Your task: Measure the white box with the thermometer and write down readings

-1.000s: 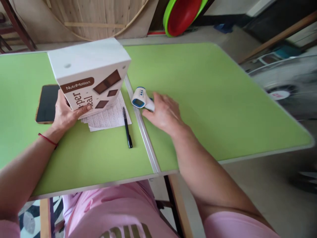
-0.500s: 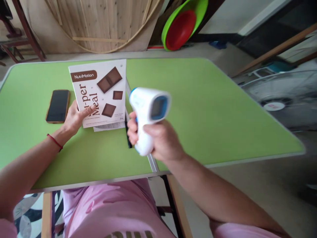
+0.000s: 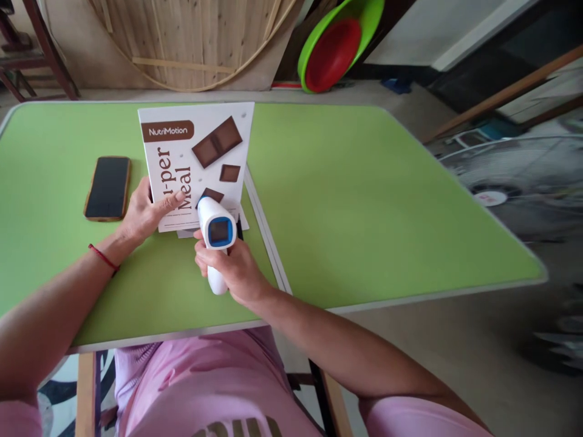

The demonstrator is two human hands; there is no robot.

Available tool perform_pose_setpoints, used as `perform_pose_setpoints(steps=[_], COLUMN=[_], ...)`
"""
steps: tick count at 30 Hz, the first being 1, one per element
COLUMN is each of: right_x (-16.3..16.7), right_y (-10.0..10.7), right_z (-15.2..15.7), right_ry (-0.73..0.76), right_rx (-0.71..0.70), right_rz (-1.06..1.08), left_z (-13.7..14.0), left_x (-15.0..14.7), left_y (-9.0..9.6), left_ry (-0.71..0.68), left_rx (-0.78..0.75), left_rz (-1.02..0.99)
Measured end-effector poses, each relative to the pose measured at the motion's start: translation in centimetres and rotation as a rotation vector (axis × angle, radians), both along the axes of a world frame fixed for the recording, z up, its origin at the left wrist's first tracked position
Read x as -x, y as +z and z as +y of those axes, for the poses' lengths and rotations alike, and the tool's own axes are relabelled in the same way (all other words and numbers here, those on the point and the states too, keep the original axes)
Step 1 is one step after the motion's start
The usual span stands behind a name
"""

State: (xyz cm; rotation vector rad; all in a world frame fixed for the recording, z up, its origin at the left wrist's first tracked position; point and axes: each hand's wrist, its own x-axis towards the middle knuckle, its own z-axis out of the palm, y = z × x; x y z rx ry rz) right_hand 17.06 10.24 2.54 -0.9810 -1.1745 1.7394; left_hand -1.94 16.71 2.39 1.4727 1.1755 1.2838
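Observation:
My left hand grips the lower left edge of a white NutriMotion box with brown chocolate pieces printed on it, thumb across its front. The box is tilted up above the green table. In my right hand is a white and blue infrared thermometer, fingers wrapped round its handle. Its dark screen faces me and its nose points at the lower part of the box front, overlapping a printed chocolate piece. Whether the two touch, I cannot tell. Behind them a white printed sheet and a black pen-like thing are mostly hidden.
A smartphone in a brown case lies left of the box on the green table. A metal seam crosses the tabletop. Beyond the table are green and red basins, and a fan stands at the right.
My right hand has swung the thermometer left and down, turning its nose toward the box. The box, in my left hand, sits slightly further right and higher in view.

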Motion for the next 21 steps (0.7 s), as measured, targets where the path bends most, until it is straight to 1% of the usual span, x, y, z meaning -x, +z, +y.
perform_pose_setpoints(steps=[6, 11, 17, 21], right_x=[0.38, 0.54, 0.58, 0.54], right_y=[-0.10, 0.19, 0.07, 0.24], right_z=[-0.03, -0.06, 0.09, 0.12], right_ry=[-0.034, -0.010, -0.040, -0.013], right_rx=[-0.019, -0.064, -0.037, -0.062], right_rz=[0.014, 0.031, 0.027, 0.033], left_z=[-0.13, -0.13, -0.16, -0.26], left_x=[-0.30, -0.25, -0.22, -0.27], left_y=[0.14, 0.16, 0.12, 0.25], left_ry=[0.016, 0.009, 0.027, 0.011], left_rx=[-0.017, 0.003, 0.008, 0.009], left_rz=[0.004, -0.007, -0.003, -0.013])
